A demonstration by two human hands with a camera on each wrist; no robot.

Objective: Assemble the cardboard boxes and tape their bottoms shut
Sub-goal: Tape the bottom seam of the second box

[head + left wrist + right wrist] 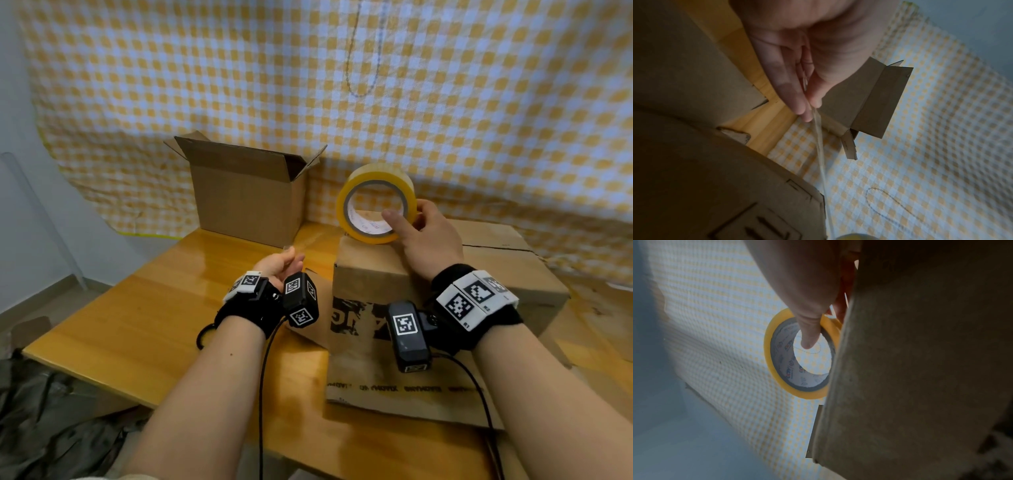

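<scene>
A cardboard box [445, 274] lies bottom up on the wooden table [137, 315], its closed flaps on top. My right hand [424, 233] grips the yellow tape roll [375, 204] upright on the box's far left corner, thumb through the core. In the right wrist view the tape roll [777, 363] shows beside the box's wall [920, 369]. My left hand [281, 263] pinches the free end of a clear tape strip [819, 146] pulled out to the left of the box. A second box [250, 198] stands upright and open at the back.
A yellow checked cloth [342, 85] hangs behind the table. A flat piece of printed cardboard [394, 394] leans at the near box's front. Dark bags [51, 428] lie on the floor at the lower left. Cables run from my wrists over the table.
</scene>
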